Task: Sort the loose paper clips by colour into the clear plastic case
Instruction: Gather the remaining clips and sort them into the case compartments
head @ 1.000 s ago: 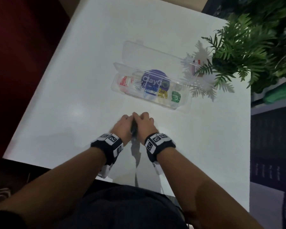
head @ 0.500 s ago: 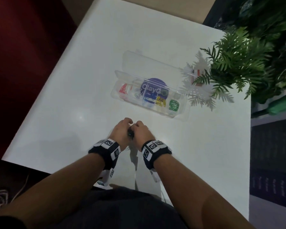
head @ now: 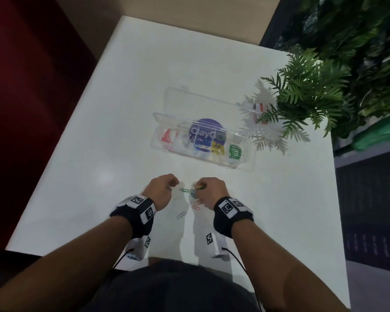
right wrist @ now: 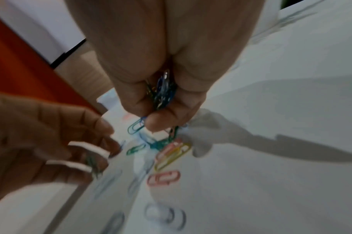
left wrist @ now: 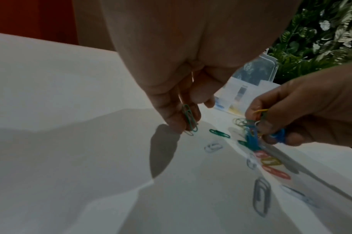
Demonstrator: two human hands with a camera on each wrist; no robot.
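Observation:
The clear plastic case (head: 249, 158) lies open mid-table, with red, white, blue, yellow and green clips in separate compartments. My left hand (left wrist: 183, 125) pinches green paper clips (left wrist: 189, 121) between thumb and fingers, just above the table. To its right, my right hand (right wrist: 161, 114) grips a mixed bunch of clips (right wrist: 163, 91), blue, green and yellow among them. Loose clips lie on the table between and below the hands: a green one (left wrist: 219, 133), a white one (left wrist: 213, 146), a red one (right wrist: 164, 178), a yellow one (right wrist: 171, 156) and a grey one (left wrist: 261, 196).
A fern (head: 306, 97) leans over the white table (head: 99, 176) at the back right, its leaves near the case's right end. A small red and white object (head: 258, 109) sits under the leaves. The table's left edge borders a dark red floor.
My hands were pressed together over the clips; they have drawn apart, and loose clips now show on the table between them.

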